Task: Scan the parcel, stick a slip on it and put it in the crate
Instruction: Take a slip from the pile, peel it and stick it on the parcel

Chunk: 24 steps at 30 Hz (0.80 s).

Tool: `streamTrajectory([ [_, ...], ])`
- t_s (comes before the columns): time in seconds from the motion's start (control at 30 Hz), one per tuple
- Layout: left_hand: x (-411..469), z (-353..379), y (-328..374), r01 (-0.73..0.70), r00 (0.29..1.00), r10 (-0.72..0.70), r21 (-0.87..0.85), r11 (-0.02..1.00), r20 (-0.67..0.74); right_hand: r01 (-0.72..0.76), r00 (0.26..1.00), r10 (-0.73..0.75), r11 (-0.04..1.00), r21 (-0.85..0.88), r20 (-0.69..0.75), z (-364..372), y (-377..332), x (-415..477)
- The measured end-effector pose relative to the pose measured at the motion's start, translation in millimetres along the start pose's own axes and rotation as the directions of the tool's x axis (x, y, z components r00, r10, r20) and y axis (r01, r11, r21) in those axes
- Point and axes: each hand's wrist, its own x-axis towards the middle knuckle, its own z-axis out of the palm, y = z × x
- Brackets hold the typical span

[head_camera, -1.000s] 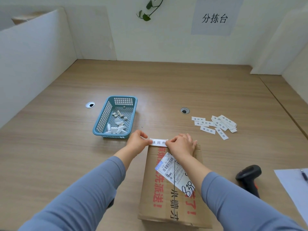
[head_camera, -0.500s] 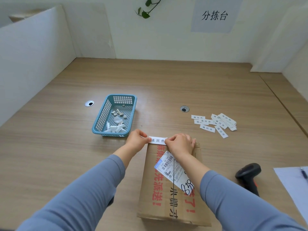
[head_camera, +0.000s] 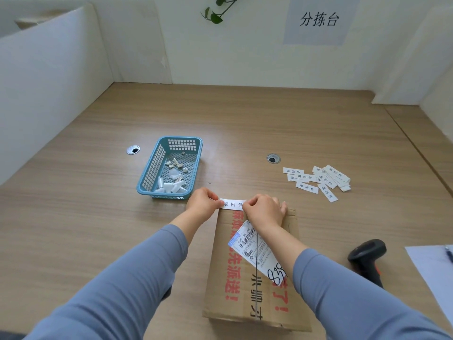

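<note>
A brown cardboard parcel (head_camera: 235, 290) with red and black print and a white shipping label (head_camera: 255, 249) lies flat on the table in front of me. A small white slip (head_camera: 232, 204) with three printed characters is stretched over the parcel's far edge. My left hand (head_camera: 202, 201) pinches its left end, my right hand (head_camera: 266, 211) pinches its right end, above the parcel's far end. A black handheld scanner (head_camera: 366, 257) lies on the table to the right of the parcel.
A small blue plastic basket (head_camera: 147, 177) holding scraps of white backing paper stands left of the slip. Several loose white slips (head_camera: 318, 179) are scattered at the right. A white sheet (head_camera: 434, 268) lies at the right edge. White partitions enclose the wooden table (head_camera: 98, 217).
Both hands hold the slip at the parcel's far edge as before; nothing has visibly moved apart from a slight shift of the camera.
</note>
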Motion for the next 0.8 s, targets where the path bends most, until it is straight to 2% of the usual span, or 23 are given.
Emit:
streamTrajectory([
  [0.43, -0.8, 1.1, 3.6, -0.017, 0.999, 0.019, 0.091, 0.996, -0.030, 0.032, 0.999, -0.032, 0.999, 0.001, -0.036, 1.1, 0.5, -2.6],
  [0.8, 2.4, 6.1, -2.6, -0.007, 1.000, 0.008, 0.051, 0.999, -0.026, 0.029, 0.999, -0.029, 0.999, -0.013, -0.028, 2.6, 0.0, -2.0],
])
